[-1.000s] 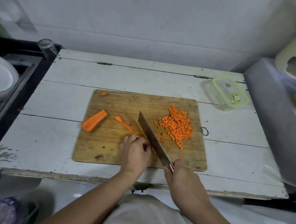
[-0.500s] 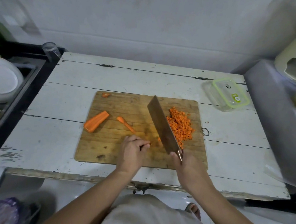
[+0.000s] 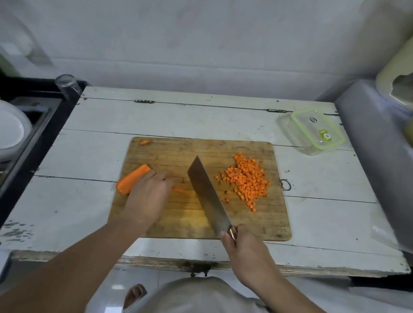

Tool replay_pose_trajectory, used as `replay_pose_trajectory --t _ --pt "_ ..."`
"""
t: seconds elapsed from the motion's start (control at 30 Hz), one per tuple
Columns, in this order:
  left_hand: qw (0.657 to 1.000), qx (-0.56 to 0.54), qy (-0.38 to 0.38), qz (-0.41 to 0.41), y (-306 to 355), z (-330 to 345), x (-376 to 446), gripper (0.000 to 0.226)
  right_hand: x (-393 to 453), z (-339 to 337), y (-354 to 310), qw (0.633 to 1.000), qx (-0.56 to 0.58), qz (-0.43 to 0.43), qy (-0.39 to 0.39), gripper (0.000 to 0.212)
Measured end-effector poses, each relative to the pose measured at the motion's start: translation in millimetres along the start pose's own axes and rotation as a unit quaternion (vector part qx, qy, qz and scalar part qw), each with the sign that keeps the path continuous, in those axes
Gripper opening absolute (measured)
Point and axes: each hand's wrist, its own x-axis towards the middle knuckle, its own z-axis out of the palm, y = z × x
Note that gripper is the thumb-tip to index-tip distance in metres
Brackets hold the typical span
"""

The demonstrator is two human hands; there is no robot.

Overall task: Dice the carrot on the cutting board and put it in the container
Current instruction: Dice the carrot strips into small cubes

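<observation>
Carrot (image 3: pixel 133 178): orange, tapered, partly diced

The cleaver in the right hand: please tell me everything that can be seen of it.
The cleaver has a broad, rectangular blade of grey metal and a copper-coloured collar where the handle begins. The right hand grips the handle, which is mostly hidden. The blade points away from the person over the wooden cutting board, its flat side showing, between the left hand and the diced carrot. Whether its edge touches the board cannot be told.
</observation>
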Motion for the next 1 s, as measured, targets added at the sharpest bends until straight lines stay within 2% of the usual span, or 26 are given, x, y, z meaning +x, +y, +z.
replay_pose_trajectory --t 0.13,0.23,0.43,0.53,0.6,0.77,0.83,0.9,1.0 --pt "0.998 -0.050 -0.012 -0.028 3 -4 -11 0.014 21 -20 12 1.000 -0.015 0.024 0.004 0.028" --pt "0.993 -0.104 -0.034 -0.046 20 0 -9 0.011 42 -51 21 0.998 -0.031 0.032 0.043 0.023" --pt "0.977 -0.198 -0.071 -0.033 81 10 -1 0.032 55 -74 23 0.997 -0.044 0.032 0.058 0.029" --pt "0.956 -0.258 -0.069 -0.121 77 7 -13 0.035 46 -66 22 0.998 0.011 0.003 0.057 0.025" --pt "0.943 -0.275 -0.101 -0.157 74 3 -21 0.029 41 -60 22 0.998 0.034 -0.009 0.059 0.025" --pt "0.911 -0.310 -0.211 -0.172 91 -9 -29 0.011 39 -44 25 0.999 0.007 0.022 0.046 0.037" --pt "0.934 -0.259 -0.186 -0.159 94 -10 -30 0.009 37 -45 24 0.999 0.016 0.023 0.046 0.037" --pt "0.957 -0.234 -0.130 -0.111 90 -6 -29 0.011 34 -47 24 0.998 0.045 0.021 0.048 0.037" --pt "0.968 -0.213 -0.114 0.060 79 8 -23 0.036 31 -52 26 0.997 0.053 0.032 0.051 0.034"
